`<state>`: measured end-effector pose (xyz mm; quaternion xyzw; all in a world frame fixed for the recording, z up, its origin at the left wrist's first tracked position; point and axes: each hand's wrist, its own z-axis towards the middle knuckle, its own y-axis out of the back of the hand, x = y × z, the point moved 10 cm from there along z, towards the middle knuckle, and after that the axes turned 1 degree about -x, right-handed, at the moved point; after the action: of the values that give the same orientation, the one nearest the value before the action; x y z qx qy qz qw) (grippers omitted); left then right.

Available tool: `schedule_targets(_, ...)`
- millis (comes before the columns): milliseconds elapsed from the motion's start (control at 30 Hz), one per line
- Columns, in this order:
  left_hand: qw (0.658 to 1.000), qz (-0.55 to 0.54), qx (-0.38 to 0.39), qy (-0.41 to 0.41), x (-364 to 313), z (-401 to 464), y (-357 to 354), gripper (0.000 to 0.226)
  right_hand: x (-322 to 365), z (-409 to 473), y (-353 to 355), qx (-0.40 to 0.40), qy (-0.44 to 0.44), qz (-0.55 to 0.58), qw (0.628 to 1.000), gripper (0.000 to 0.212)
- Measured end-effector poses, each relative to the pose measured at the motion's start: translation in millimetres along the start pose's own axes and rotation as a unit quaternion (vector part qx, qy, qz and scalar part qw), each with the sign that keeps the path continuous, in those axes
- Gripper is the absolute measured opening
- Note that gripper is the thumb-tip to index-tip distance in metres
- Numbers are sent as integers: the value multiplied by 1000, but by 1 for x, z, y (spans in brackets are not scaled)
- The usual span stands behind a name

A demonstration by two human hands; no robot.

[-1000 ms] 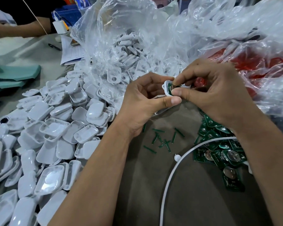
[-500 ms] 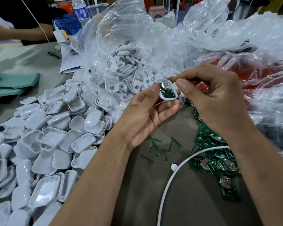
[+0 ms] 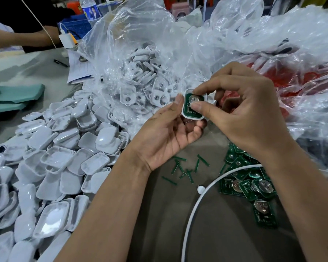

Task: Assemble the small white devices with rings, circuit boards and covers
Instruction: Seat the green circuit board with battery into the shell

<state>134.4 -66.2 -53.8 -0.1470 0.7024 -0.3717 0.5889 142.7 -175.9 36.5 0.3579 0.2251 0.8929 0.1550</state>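
White shell [image 3: 187, 112] is cradled palm-up by left hand [image 3: 170, 133], fingers curled under, thumb on its left edge. Green circuit board [image 3: 192, 104] seated inside is pinched and pressed by right hand [image 3: 244, 110], thumb on top, index curled over far edge. Spare boards [image 3: 248, 184] lie below-right of shell, covers [image 3: 51, 157] below-left.

Two hands [image 3: 170, 133]; one water bottle [image 3: 89, 9]; one pen [image 3: 60, 63].
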Motion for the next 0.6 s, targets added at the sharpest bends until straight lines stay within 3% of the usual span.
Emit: schedule_targets(600, 1000, -7, 5, -4, -3, -2, -1, 34, 21, 0, 0, -3, 57, -24, 998, 14)
